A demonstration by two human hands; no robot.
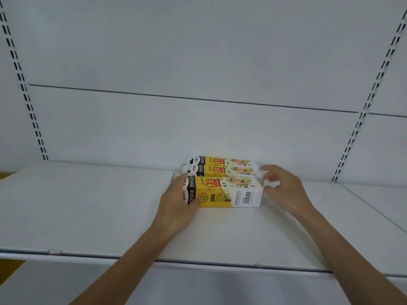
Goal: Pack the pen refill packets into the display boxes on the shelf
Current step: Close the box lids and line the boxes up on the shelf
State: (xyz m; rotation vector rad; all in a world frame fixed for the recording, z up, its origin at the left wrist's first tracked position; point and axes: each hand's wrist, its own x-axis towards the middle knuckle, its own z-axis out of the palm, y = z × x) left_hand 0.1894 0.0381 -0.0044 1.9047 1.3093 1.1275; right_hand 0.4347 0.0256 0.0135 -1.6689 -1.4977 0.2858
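Observation:
Three yellow, white and black display boxes lie side by side on the white shelf point(88, 212), long sides facing me. My left hand point(176, 205) grips the black left end of the nearest display box point(229, 192). At that box's right end, my right hand point(284, 188) has its fingers on a white end flap point(272, 183). The middle box point(222, 170) and the far box point(220, 160) rest behind it, close to the back panel. No loose pen refill packets are visible.
The shelf's front edge point(198, 264) runs across below my forearms. A white back panel point(198, 128) rises behind the boxes, with slotted uprights at left point(33, 119) and right point(356, 133). A neighbouring shelf section point(378, 199) lies to the right.

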